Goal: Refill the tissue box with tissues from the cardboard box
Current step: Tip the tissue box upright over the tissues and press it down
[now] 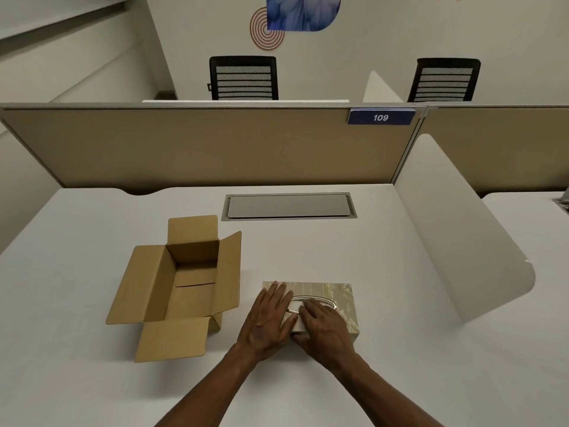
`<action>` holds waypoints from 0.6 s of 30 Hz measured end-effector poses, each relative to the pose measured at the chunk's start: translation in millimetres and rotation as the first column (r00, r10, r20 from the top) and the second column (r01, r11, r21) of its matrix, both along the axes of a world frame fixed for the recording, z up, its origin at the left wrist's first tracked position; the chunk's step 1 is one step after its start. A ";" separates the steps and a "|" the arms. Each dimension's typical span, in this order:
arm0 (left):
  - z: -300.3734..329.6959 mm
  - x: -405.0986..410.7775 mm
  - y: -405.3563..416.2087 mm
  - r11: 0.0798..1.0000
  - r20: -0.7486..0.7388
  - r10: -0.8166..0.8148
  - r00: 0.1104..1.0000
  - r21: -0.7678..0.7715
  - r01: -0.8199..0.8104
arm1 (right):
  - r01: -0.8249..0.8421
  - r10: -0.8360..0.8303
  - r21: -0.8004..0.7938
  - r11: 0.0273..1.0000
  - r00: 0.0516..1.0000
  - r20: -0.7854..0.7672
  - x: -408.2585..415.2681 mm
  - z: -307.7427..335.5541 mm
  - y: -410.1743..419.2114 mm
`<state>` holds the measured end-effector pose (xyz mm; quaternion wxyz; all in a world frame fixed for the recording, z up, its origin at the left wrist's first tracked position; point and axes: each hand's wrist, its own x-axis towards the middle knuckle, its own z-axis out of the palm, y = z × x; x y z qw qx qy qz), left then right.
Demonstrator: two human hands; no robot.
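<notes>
A beige patterned tissue box [335,292] lies flat on the white desk, its oval slot facing up. My left hand [268,322] rests palm down on the box's left part, fingers spread. My right hand [323,326] lies flat over the near middle of the box, beside the slot. No tissue shows at the slot. To the left stands an open brown cardboard box [178,282] with all flaps folded out; its visible inside shows only bare cardboard.
A grey cable hatch [289,206] is set in the white desk [385,349] behind the boxes. A tan partition [200,146] closes the back, a white side divider [462,241] stands at the right. Two black chairs stand beyond.
</notes>
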<state>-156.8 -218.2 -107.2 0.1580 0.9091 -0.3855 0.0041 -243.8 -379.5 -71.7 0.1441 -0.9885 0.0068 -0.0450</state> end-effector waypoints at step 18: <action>-9.8 -5.0 0.8 0.995 -0.031 -0.016 0.999 0.101 0.019 | 0.120 -0.131 -0.079 0.990 0.980 -0.151 -16.8 -16.8 -29.5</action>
